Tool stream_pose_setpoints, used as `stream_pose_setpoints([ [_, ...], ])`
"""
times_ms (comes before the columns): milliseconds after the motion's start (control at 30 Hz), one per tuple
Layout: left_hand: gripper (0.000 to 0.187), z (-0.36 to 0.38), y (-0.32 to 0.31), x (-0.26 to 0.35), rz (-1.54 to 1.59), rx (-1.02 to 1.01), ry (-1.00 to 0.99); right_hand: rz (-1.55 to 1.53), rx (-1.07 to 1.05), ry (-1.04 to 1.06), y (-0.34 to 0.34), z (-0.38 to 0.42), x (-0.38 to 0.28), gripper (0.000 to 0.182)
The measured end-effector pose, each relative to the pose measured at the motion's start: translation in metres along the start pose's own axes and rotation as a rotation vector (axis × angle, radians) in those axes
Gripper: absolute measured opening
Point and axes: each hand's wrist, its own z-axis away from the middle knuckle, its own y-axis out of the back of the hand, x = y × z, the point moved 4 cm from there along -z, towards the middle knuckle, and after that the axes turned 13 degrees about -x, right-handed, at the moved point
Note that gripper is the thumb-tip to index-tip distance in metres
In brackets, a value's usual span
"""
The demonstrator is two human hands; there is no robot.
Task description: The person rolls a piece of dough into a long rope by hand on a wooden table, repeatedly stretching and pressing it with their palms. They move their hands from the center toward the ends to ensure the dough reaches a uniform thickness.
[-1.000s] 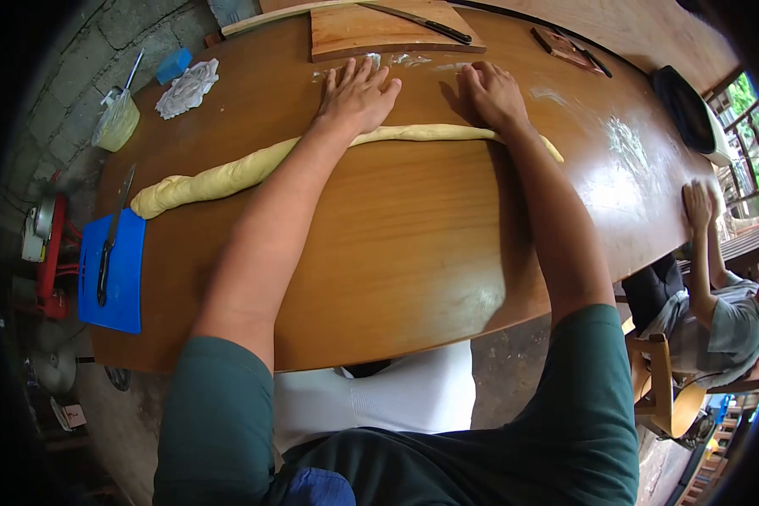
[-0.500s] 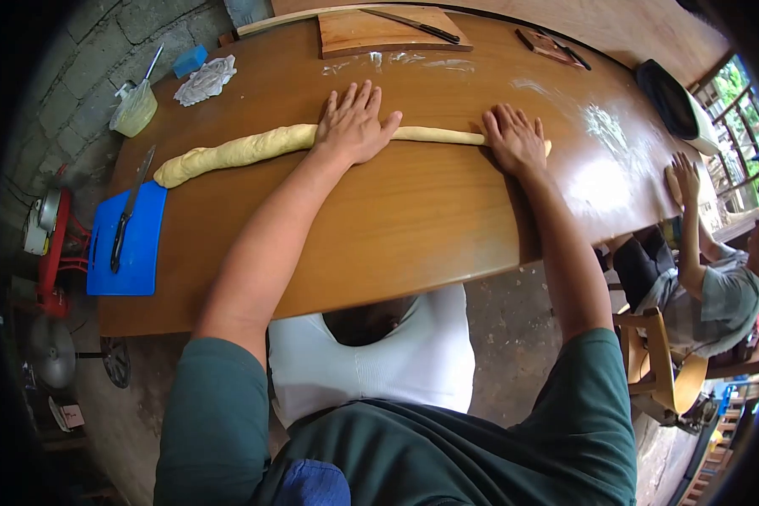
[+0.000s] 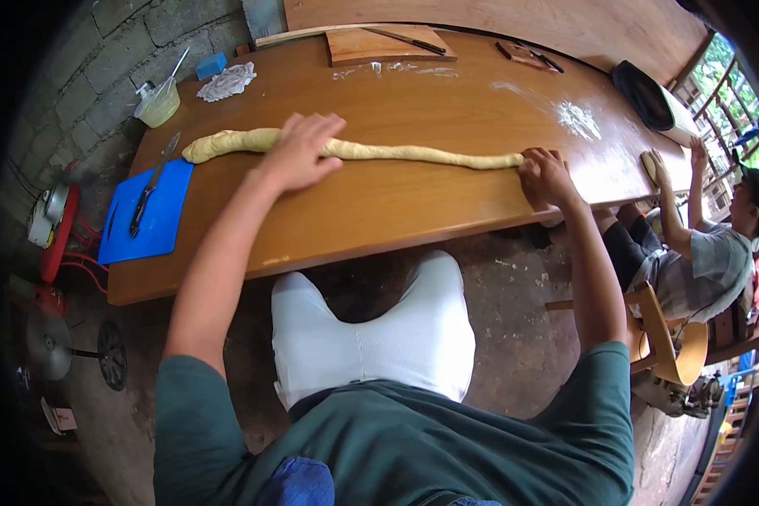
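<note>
The left hand [image 3: 299, 155] spreads open over the dough rope [image 3: 413, 153], thick end near the worktop's [image 3: 379, 202] left edge; the right hand [image 3: 546, 175] curls at its thin end, grip unclear, toward the front edge

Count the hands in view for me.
4. The person's left hand is across the dough roll; the right hand is at its thinner end. Co-worker's nearer hand and farther hand are at picture right, by the table. No others show.

Arms [image 3: 219, 270] outstretched, right fingers [image 3: 545, 157] curled
</note>
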Motion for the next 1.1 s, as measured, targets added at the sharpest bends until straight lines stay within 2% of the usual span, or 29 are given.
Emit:
stream_pose_setpoints([
  [33,0.051,0.006,0.006,-0.004,-0.276,0.163,0.083,-0.001,-0.005,-0.003,0.003,0.005,-0.002,0.032],
  [67,0.051,0.005,0.01,-0.008,-0.278,0.172,0.087,-0.204,-0.119,-0.072,0.008,0.002,0.003,0.03],
  [100,0.047,0.003,0.019,-0.011,-0.151,0.033,0.152,-0.404,-0.23,-0.137,0.012,-0.002,0.005,0.028],
  [133,0.044,0.002,0.022,-0.011,-0.02,-0.111,0.21,-0.495,-0.169,-0.101,0.019,0.0,0.002,0.027],
  [267,0.041,-0.004,0.028,-0.004,0.088,-0.047,0.173,-0.444,-0.068,-0.103,0.054,0.015,0.021,0.021],
  [333,0.044,-0.002,0.054,0.009,0.162,0.146,0.152,-0.532,0.011,-0.099,0.06,0.016,0.049,0.023],
  [367,0.044,-0.002,0.064,0.014,0.16,0.142,0.154,-0.552,0.047,-0.089,0.065,0.016,0.059,0.024],
  [433,0.044,-0.001,0.089,0.025,0.232,0.312,0.079,-0.574,0.105,-0.117,0.068,0.014,0.08,0.025],
  [500,0.045,0.001,0.089,0.035,0.229,0.308,0.097,-0.541,0.053,-0.169,0.058,0.008,0.1,0.027],
  [567,0.043,0.001,0.057,0.048,0.161,0.194,-0.004,-0.125,0.018,-0.367,0.026,0.002,0.123,0.028],
  [600,0.046,0.004,0.03,0.05,0.138,0.003,-0.012,0.042,-0.204,-0.52,0.022,-0.001,0.109,0.026],
  [633,0.053,0.009,0.005,0.056,0.044,-0.084,0.022,0.247,-0.239,-0.625,0.025,0.001,0.08,0.031],
  [667,0.057,0.016,0.003,0.063,0.038,-0.005,0.064,0.289,-0.26,-0.618,0.038,-0.003,0.036,0.041],
  [700,0.061,0.018,0.002,0.07,0.03,0.072,0.101,0.183,-0.168,-0.444,0.036,-0.012,0.005,0.041],
  [733,0.061,0.018,0.002,0.084,0.03,0.066,0.093,0.053,0.092,-0.161,0.033,-0.01,-0.04,0.044],
  [767,0.063,0.018,0.006,0.104,-0.008,0.099,0.051,-0.032,0.156,0.049,0.028,-0.01,-0.095,0.045],
  [800,0.065,0.016,0.006,0.119,-0.041,0.133,0.016,-0.214,0.118,0.211,0.026,-0.005,-0.148,0.041],
  [833,0.065,0.009,-0.005,0.126,-0.029,0.123,0.021,-0.369,-0.005,0.316,0.025,-0.003,-0.195,0.043],
  [867,0.067,0.001,-0.02,0.127,0.046,0.039,0.05,-0.214,-0.086,0.358,-0.001,-0.007,-0.225,0.059],
  [900,0.069,-0.005,-0.03,0.123,0.117,-0.044,0.082,-0.22,-0.095,0.372,-0.012,-0.016,-0.233,0.059],
  [967,0.072,-0.022,-0.028,0.099,0.097,-0.066,0.116,-0.289,-0.148,0.15,-0.027,-0.053,-0.236,0.073],
  [1000,0.072,-0.033,-0.028,0.086,0.147,-0.089,0.201,-0.314,-0.263,0.099,-0.027,-0.069,-0.232,0.081],
  [1033,0.072,-0.045,-0.029,0.072,0.202,-0.115,0.285,-0.32,-0.275,0.105,-0.027,-0.088,-0.233,0.081],
  [1100,0.076,-0.065,-0.034,0.057,0.164,-0.138,0.331,-0.226,-0.337,-0.035,-0.039,-0.118,-0.227,0.087],
])
